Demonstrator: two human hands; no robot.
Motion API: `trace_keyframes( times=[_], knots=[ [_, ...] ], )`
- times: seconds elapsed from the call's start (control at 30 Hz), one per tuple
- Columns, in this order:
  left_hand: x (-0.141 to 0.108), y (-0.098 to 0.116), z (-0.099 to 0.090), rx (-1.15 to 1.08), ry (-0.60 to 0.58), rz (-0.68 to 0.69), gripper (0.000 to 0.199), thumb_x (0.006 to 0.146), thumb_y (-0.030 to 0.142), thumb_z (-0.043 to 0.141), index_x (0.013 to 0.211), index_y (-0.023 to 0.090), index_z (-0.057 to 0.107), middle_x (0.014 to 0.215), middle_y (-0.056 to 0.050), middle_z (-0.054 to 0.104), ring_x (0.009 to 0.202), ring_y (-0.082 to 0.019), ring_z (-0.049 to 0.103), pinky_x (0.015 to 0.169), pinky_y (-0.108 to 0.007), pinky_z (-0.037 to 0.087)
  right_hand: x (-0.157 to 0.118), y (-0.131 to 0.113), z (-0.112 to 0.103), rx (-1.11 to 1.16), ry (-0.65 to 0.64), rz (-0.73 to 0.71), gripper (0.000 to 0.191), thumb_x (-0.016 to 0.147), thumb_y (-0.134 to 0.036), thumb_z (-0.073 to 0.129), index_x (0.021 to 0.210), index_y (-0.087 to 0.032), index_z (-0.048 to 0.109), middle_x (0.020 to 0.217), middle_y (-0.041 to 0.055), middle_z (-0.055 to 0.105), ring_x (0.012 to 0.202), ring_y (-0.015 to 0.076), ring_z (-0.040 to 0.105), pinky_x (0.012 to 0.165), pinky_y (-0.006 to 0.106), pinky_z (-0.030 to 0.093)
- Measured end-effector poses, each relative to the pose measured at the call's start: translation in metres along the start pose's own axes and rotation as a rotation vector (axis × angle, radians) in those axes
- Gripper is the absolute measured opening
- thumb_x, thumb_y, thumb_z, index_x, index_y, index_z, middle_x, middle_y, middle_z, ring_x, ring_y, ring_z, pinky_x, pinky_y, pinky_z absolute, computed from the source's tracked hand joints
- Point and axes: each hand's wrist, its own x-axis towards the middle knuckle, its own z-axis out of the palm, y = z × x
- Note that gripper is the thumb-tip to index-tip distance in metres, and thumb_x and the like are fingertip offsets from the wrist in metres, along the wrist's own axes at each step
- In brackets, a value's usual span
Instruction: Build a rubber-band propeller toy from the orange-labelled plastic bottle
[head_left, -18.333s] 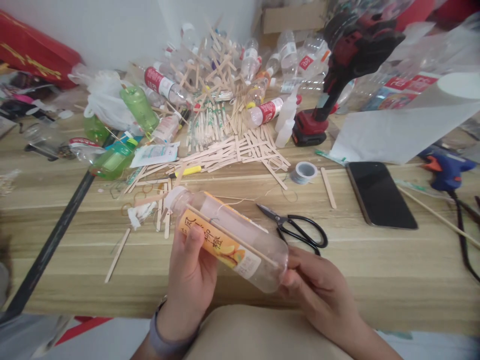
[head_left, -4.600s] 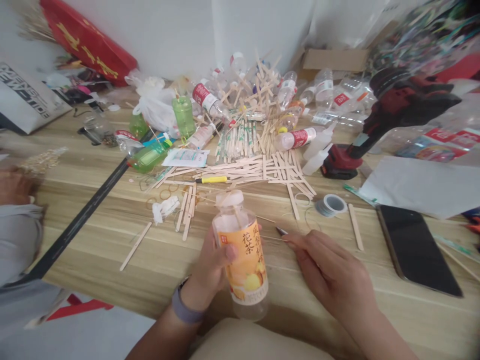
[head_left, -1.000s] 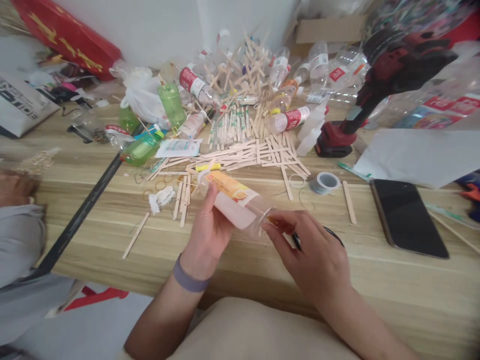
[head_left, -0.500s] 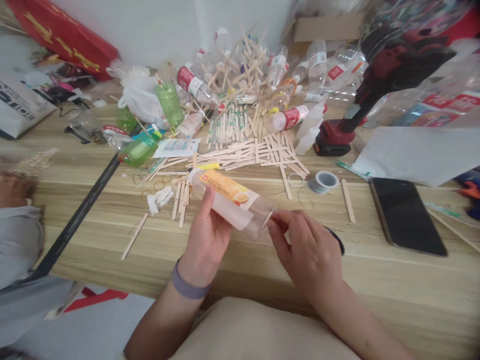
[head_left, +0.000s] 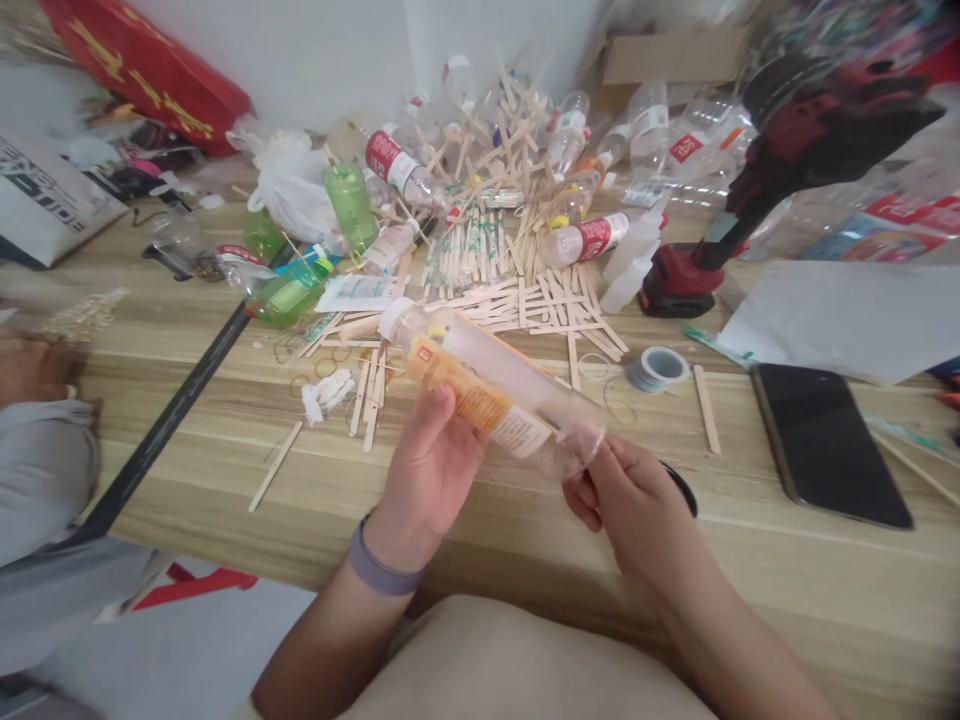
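A clear plastic bottle [head_left: 487, 390] with an orange label and a white cap lies tilted across the middle, its cap toward the upper left. My left hand [head_left: 439, 465] is wrapped round it from below, thumb on the label. At its base, my right hand [head_left: 626, 490] has its fingers closed against the bottle's edge; the fingertips are partly hidden behind it. Beyond the bottle are many flat wooden sticks [head_left: 555, 300]. A roll of thin wire [head_left: 656, 370] stands right of the bottle.
Bottles, including a green one [head_left: 349, 205], crowd the back. A red and black power tool [head_left: 682, 275] stands at the right, with a phone [head_left: 829, 440] nearer. A black strip [head_left: 172, 420] crosses the table at the left, where another person's hand [head_left: 34, 368] rests.
The bottle has turned in my hands, so more label text shows, and its base has shifted right. My right hand has moved right along with it. The view has shifted slightly.
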Motion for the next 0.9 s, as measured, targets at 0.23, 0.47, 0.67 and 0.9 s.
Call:
trace_keyframes(
  times=[0.23,0.47,0.67,0.9],
  knots=[
    [-0.002,-0.001,-0.002,0.084,0.065,0.004,0.043,0.068,0.041,0.081,0.104,0.022,0.066,0.111,-0.002,0.07,0.114,-0.024,0.06,0.09,-0.032,0.051,-0.006,0.006,0.0,-0.4,0.055,-0.3,0.043,0.097,-0.046,0.036,0.064,-0.023,0.049,0.047,-0.0018,0.055,0.041,0.0128,0.052,0.041,0.023,0.039],
    [-0.002,-0.004,-0.004,0.08,0.082,-0.01,0.052,0.064,0.041,0.084,0.109,0.021,0.065,0.114,-0.004,0.069,0.118,-0.024,0.058,0.093,-0.031,0.05,-0.007,0.014,-0.002,-0.807,0.251,-0.652,0.017,0.094,-0.024,0.045,0.077,-0.025,0.048,0.057,-0.0014,0.057,0.046,0.0157,0.053,0.043,0.027,0.033],
    [-0.004,-0.004,-0.008,0.083,0.056,-0.042,0.05,0.067,0.041,0.082,0.109,0.022,0.064,0.111,-0.004,0.069,0.119,-0.027,0.057,0.096,-0.035,0.048,-0.008,0.016,-0.004,-0.696,0.115,-0.58,0.033,0.097,-0.023,0.037,0.065,-0.025,0.042,0.05,-0.0038,0.052,0.041,0.014,0.049,0.041,0.025,0.033],
    [-0.004,-0.006,-0.008,0.069,0.075,-0.03,0.043,0.067,0.037,0.082,0.104,0.022,0.064,0.108,-0.003,0.069,0.118,-0.027,0.058,0.098,-0.037,0.047,-0.008,0.021,-0.003,-0.833,0.236,-0.753,0.022,0.097,-0.027,0.041,0.077,-0.024,0.048,0.057,-0.0004,0.056,0.049,0.0169,0.055,0.047,0.027,0.038]
  ],
)
